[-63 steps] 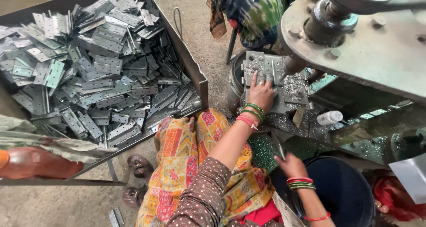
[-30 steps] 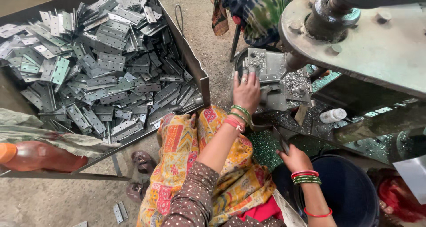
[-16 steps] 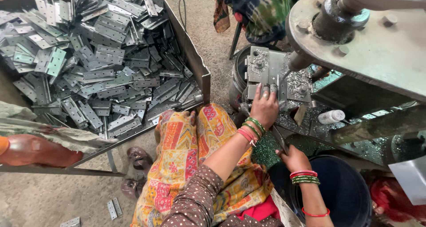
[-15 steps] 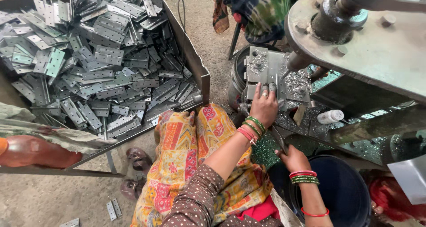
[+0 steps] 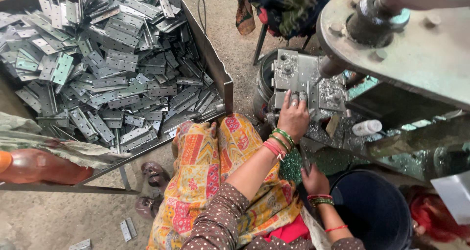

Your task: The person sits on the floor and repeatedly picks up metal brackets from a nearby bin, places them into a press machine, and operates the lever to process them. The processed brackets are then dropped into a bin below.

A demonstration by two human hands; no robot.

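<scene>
resting on the press bed (image 5: 313, 79), the left hand (image 5: 293, 117), fingers together, pins a hinge plate (image 5: 297, 99); the punch could catch fingertips.

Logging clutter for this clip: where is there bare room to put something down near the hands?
Bare floor lies between the tray of hinges and the drum under the press plate. It is crowded at the plate, where the left hand rests, and by the right hand beside the dark bucket.
</scene>
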